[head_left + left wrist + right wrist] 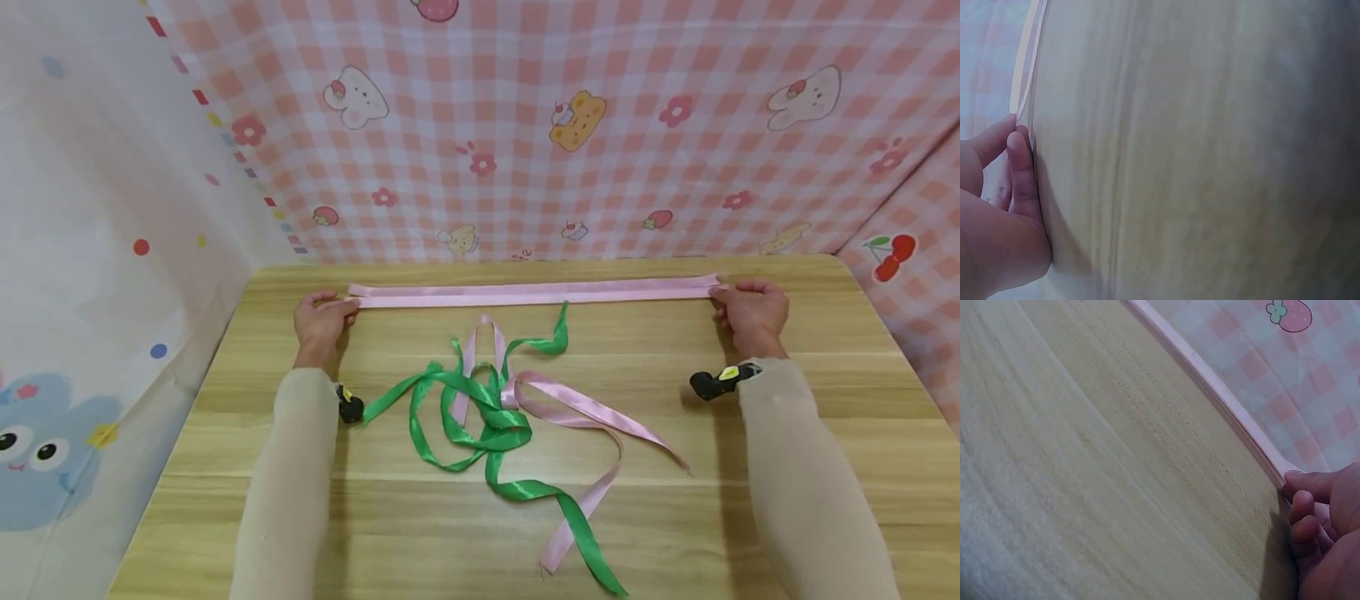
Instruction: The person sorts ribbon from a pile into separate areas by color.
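Note:
Along the far side of the table, a pink ribbon (532,293) is stretched nearly straight from left to right, with two strands side by side. My left hand (322,321) pinches its left end between thumb and finger; the left wrist view shows the fingertips (1017,140) at the strip. At the other end my right hand (753,312) pinches the ribbon, and the right wrist view shows this pink strip (1210,381) running away from the thumb and finger. Nearer me, between the forearms, lies a loose tangle of green ribbon (517,490) with more pink ribbon (600,408).
The wooden table (420,533) ends at a pink checked cloth (480,108) close behind the stretched ribbon. A white patterned cloth (90,250) hangs on the left. Black wrist cameras (712,383) sit below each hand.

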The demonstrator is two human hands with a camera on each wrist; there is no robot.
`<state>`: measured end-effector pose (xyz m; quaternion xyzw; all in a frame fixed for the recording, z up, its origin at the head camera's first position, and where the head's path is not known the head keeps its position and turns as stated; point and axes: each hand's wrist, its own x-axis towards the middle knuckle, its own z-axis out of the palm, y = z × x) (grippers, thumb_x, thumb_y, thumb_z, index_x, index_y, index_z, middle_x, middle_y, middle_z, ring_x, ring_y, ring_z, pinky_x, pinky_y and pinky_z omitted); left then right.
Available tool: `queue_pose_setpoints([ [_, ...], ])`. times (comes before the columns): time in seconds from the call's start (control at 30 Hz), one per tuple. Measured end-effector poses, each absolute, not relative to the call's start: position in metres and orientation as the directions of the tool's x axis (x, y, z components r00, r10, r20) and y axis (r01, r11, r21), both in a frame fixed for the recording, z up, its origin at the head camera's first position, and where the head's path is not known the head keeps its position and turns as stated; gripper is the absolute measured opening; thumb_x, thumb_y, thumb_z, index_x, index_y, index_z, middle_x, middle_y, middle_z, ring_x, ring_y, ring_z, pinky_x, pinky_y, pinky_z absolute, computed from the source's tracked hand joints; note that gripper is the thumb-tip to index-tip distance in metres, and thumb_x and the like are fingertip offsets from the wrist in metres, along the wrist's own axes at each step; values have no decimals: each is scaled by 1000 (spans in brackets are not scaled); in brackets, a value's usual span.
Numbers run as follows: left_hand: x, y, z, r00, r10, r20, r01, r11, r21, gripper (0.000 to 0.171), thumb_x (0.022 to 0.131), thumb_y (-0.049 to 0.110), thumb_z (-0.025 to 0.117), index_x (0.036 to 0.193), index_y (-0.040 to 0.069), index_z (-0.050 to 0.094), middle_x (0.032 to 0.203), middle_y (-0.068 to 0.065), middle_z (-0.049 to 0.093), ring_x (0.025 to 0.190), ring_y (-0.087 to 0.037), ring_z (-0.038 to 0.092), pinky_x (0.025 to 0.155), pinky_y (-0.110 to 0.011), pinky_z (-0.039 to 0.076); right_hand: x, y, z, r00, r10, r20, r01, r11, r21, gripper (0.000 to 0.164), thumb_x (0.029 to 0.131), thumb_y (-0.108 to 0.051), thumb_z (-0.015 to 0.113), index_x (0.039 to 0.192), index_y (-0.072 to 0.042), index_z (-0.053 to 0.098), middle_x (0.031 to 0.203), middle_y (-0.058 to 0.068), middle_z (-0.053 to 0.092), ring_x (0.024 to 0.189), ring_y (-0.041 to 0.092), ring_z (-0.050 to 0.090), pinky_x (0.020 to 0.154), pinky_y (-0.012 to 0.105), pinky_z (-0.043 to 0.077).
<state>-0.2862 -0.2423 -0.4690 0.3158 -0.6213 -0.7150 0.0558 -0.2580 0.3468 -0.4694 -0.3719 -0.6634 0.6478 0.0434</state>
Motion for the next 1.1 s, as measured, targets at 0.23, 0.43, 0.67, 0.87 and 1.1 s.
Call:
queue_pose_setpoints([
  [0.23, -287, -242, -467, -794, -476, -378, -335, -177, 926, 39, 81, -7, 76, 109, 6, 53, 77, 3, 66, 59, -4, 61, 57, -15, 52, -258, 346, -467, -702, 559, -442, 478, -90, -874, 34, 83, -20, 81, 97, -20, 50, 66, -12, 60, 48, 5, 57, 44, 21, 48],
  [0.43, -288, -242, -470, -792, -487, -367, -342, -143, 929, 39, 82, -4, 77, 111, 7, 53, 77, 4, 65, 60, -5, 61, 58, -15, 53, -257, 345, -468, -711, 549, -439, 459, -109, -881, 36, 83, -17, 81, 101, -20, 51, 74, -10, 60, 49, 5, 59, 46, 21, 50],
  [0.67, -286, -242, -470, -794, -487, -363, -293, -216, 931, 44, 80, -9, 75, 112, 6, 49, 83, 0, 63, 67, -6, 64, 66, -18, 56, -256, 345, -467, -737, 522, -429, 394, -184, -900, 41, 82, -9, 80, 109, -17, 49, 68, -8, 64, 47, 8, 59, 46, 23, 53],
  [0.87, -279, -243, -467, -796, -494, -350, -208, -320, 924, 54, 79, -16, 72, 120, 3, 44, 85, -4, 66, 71, -9, 66, 71, -22, 58, -248, 344, -461, -759, 474, -446, 378, -237, -895, 59, 85, -9, 77, 131, -16, 40, 77, -9, 66, 51, 10, 61, 48, 25, 54],
  [1.1, -255, -247, -449, -857, -449, -253, -304, 44, 952, 62, 87, 8, 76, 137, 5, 40, 80, 12, 63, 63, -8, 61, 61, -18, 50, -221, 336, -454, -892, 331, -307, 322, -9, -947, 40, 90, -13, 73, 118, -18, 45, 72, -15, 66, 51, 8, 62, 50, 22, 53],
])
